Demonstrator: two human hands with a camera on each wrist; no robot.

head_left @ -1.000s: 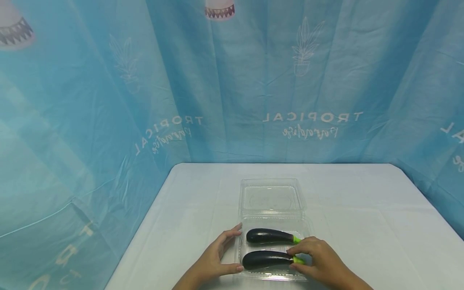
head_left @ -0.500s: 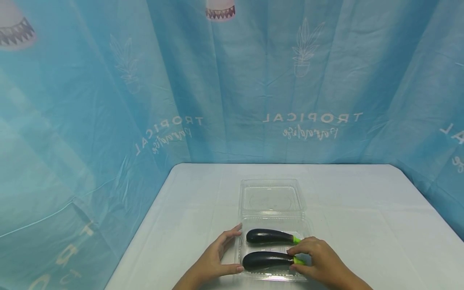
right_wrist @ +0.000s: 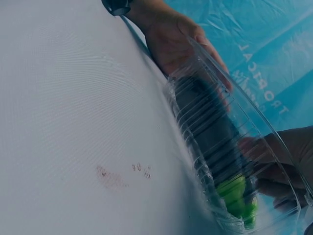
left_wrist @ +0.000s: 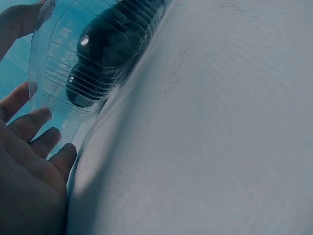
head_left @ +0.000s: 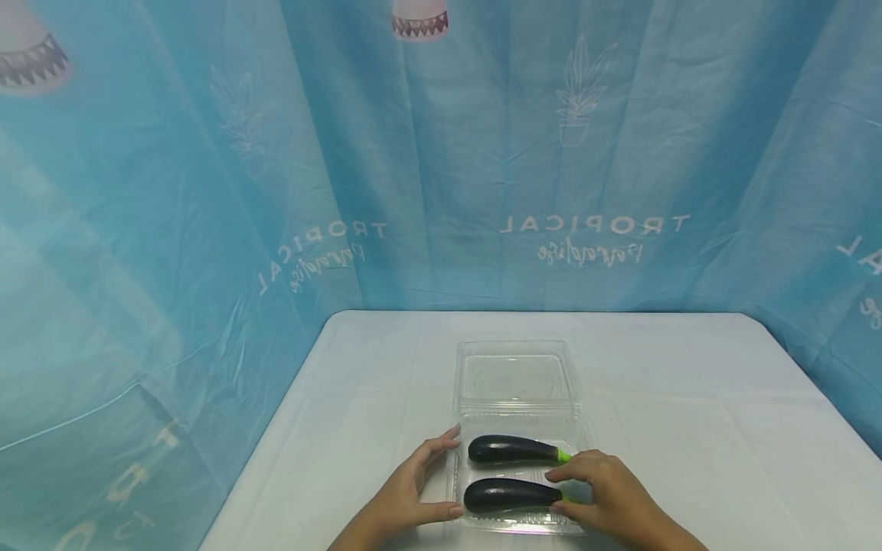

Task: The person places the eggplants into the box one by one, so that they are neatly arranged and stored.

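Inside the base of a clear plastic clamshell container lie two dark eggplants, the nearer eggplant and the farther eggplant, thick ends to the left. My right hand has its thumb and index finger around the nearer one's stem end, where its green cap is mostly hidden in the head view. The right wrist view shows that green cap through the ribbed wall. My left hand spreads thumb and fingers along the container's left side, touching its edge.
The container's lid lies folded back on the white-covered table. A blue printed curtain stands around the back and sides. Faint reddish marks show on the cloth in the right wrist view.
The nearer eggplant has shifted slightly to the right and less of its green cap shows. Both hands stay nearly in place; the farther eggplant and container have not moved.
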